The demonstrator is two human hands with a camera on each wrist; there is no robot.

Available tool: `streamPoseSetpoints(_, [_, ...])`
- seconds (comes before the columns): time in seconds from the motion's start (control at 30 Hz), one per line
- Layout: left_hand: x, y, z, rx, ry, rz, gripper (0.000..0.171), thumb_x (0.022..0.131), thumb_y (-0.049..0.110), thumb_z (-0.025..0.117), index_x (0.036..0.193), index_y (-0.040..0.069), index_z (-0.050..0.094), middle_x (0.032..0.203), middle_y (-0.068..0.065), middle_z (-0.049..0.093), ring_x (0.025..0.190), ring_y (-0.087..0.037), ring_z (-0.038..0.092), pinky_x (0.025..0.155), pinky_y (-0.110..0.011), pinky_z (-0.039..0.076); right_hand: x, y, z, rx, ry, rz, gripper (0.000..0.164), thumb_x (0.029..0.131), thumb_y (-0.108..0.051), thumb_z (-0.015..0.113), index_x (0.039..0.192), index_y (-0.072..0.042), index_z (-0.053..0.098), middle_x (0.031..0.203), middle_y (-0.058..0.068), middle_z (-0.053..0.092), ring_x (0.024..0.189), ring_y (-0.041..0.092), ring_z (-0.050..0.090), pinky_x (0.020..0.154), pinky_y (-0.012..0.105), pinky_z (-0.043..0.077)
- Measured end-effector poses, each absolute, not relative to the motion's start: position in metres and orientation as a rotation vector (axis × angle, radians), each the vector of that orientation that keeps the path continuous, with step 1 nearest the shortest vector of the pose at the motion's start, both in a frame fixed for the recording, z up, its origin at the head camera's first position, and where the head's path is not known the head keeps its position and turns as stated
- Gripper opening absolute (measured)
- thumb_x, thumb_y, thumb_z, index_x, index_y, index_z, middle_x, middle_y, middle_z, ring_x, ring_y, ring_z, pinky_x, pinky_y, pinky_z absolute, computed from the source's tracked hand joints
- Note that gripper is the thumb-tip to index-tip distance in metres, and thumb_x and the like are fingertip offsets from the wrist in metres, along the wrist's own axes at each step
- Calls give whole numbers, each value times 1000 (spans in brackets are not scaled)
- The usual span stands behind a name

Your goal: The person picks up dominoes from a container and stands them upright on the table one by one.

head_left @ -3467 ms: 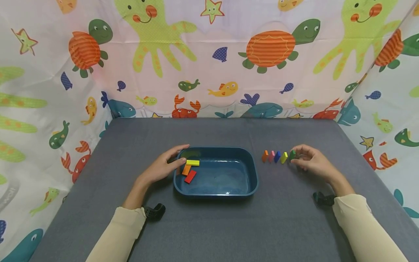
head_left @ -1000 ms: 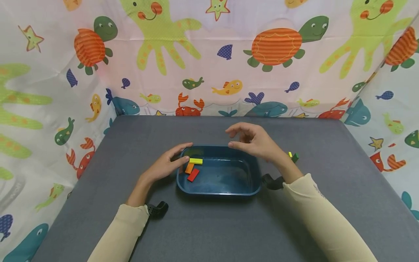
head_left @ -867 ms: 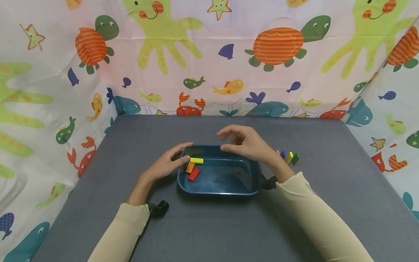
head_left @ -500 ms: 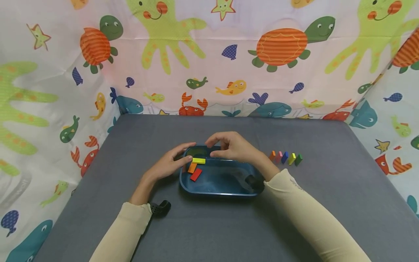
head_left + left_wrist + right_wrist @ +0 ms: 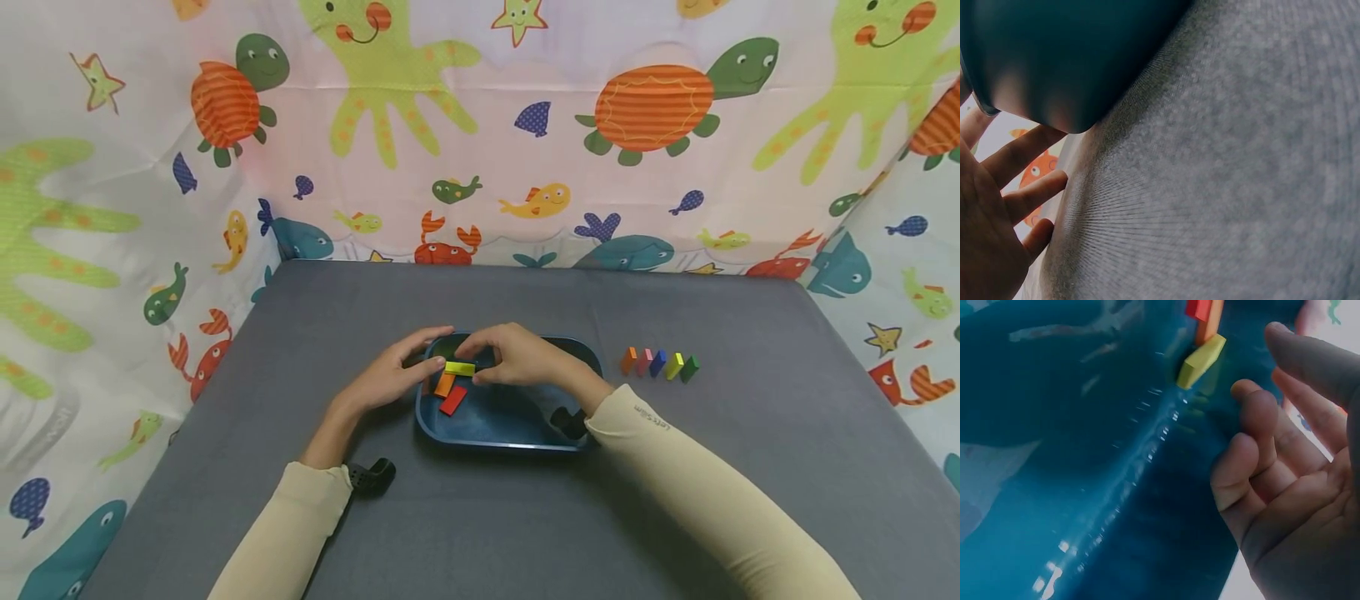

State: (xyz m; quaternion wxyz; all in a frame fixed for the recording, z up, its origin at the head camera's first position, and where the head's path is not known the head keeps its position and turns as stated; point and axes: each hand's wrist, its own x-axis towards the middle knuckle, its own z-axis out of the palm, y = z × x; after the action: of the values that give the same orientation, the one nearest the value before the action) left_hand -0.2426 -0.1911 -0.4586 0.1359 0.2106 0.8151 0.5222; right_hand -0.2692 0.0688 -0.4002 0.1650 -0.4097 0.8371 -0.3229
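Note:
My left hand (image 5: pixel 390 375) rests at the left end of a dark blue tray (image 5: pixel 510 448), its thumb over the rim and its spread fingers against the outer wall in the left wrist view. Inside the tray near that end lie a yellow domino block (image 5: pixel 460 368), an orange domino (image 5: pixel 444 384) and a red domino (image 5: pixel 453 401). My right hand (image 5: pixel 525 357) hovers over the tray, thumb and index finger parted near the yellow domino's right end. In the right wrist view, there is a gap between its fingers and the yellow domino (image 5: pixel 1201 361).
To the right of the tray stands a row of upright dominoes: orange (image 5: pixel 628 360), pink (image 5: pixel 644 362), blue (image 5: pixel 658 363), yellow (image 5: pixel 675 366) and green (image 5: pixel 690 369). Grey cloth (image 5: pixel 480 533) covers the table, and a printed curtain (image 5: pixel 480 125) surrounds its back and sides.
My right hand has let go of the green domino at the row's end and moved left, then down into the tray toward the yellow domino. The left hand stays at the tray.

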Motion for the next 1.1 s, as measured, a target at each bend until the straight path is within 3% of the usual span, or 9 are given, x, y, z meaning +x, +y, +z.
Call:
streamPoseSetpoints(0.2, [-242, -189, -459, 614, 2356, 1521, 55, 104, 36, 58, 156, 26, 41, 145, -7, 53, 79, -27, 67, 86, -39, 53, -270, 67, -409, -1135, 2419, -895, 39, 89, -10, 78, 126, -7, 70, 126, 10, 73, 112, 29, 69, 84, 38, 58])
streamPoseSetpoints(0.3, [-241, -188, -457, 602, 2362, 1518, 54, 104, 36, 58, 155, 28, 41, 149, -6, 51, 81, -27, 67, 90, -41, 51, -270, 66, -410, -1126, 2422, -884, 40, 89, -10, 78, 128, -6, 69, 127, 10, 72, 120, 28, 67, 96, 46, 56])
streamPoseSetpoints(0.5, [-240, -188, -456, 589, 2362, 1520, 54, 104, 37, 58, 155, 29, 42, 153, -4, 49, 81, -27, 67, 95, -45, 48, -270, 64, -412, -1152, 2390, -843, 42, 91, -10, 76, 132, -4, 66, 130, 11, 70, 125, 28, 64, 109, 50, 49])
streamPoseSetpoints(0.8, [-240, -189, -457, 584, 2343, 1531, 54, 105, 34, 57, 156, 29, 40, 132, -14, 60, 79, -29, 67, 88, -43, 50, -269, 64, -415, -1120, 2388, -737, 45, 91, -13, 76, 134, -8, 65, 134, 8, 69, 128, 25, 63, 112, 48, 45])
streamPoseSetpoints(1.1, [-241, -190, -457, 607, 2331, 1550, 55, 105, 30, 57, 157, 23, 39, 142, -17, 55, 77, -31, 66, 85, -43, 52, -269, 70, -416, -1055, 2401, -754, 45, 91, -15, 77, 134, -8, 64, 128, 8, 71, 120, 23, 66, 107, 46, 50])
